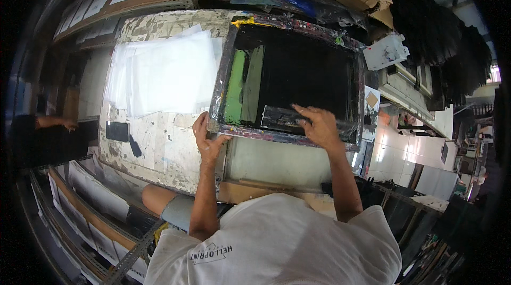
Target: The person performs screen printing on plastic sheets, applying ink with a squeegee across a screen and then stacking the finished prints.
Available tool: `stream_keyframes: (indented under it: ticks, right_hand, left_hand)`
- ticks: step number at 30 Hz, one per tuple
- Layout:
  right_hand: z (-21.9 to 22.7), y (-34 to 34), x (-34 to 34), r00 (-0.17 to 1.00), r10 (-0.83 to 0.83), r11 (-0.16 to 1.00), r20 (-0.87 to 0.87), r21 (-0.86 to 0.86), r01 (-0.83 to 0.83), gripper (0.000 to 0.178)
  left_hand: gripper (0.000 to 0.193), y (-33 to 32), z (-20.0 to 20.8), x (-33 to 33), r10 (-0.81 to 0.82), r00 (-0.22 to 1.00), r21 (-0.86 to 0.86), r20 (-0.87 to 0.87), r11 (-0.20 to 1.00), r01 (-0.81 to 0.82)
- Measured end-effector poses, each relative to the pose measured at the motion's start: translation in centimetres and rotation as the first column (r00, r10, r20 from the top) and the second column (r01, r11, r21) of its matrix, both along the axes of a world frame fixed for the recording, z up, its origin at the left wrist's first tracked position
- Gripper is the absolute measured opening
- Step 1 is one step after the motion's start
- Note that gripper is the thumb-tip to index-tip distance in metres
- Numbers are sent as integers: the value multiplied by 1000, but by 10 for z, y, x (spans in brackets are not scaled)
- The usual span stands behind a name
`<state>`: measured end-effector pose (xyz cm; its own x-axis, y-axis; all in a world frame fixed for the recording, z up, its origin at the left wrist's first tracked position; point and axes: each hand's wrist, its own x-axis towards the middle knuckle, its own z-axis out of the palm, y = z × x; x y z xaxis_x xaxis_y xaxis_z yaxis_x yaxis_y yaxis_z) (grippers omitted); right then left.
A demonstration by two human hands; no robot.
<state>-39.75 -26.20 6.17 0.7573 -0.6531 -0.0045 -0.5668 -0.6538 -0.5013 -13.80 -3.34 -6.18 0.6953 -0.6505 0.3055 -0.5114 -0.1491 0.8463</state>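
A screen printing frame [219, 80], its border spattered with paint, lies on the worn table with a dark mesh inside. My left hand [207, 136] grips its near left corner, thumb along the near edge and fingers at the side. Near the front of the mesh, my right hand [320, 125] holds a dark, ink-stained squeegee [279, 118] by its right end, with the forefinger stretched along it. Part of the squeegee is hidden under that hand. A green strip [235, 85] and a grey-green strip [253, 83] run along the mesh's left side.
White translucent sheets [165, 72] are stacked left of the frame. A dark phone [118, 131] lies near the table's left edge. By the frame's far right corner is a stained white plastic container [386, 52]. Racks of boards [101, 208] stand at lower left.
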Motion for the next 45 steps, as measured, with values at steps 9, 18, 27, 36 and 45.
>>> stream_keyframes:
  ticks: [9,18,27,36,45]
  right_hand:
    - [-49,-55,24,998,-55,968,-8,-244,52,75]
    - [-65,-212,93,996,-45,896,79,-437,76,75]
    - [-44,-239,90,993,31,930,116,-367,14,53]
    - [-16,-81,22,999,-30,924,41,-381,43,45]
    - [104,13,-20,968,117,824,221,-566,30,65]
  left_hand:
    - [89,7,-4,0,22,980,98,196,994,-42]
    - [89,9,0,-4,37,989,105,141,993,-52]
    - [82,12,-8,-5,6,1000,70,-3,998,-6]
    - [71,0,29,-20,40,962,-69,-269,996,-60]
    - [57,-55,135,-25,32,905,-385,-425,898,-213]
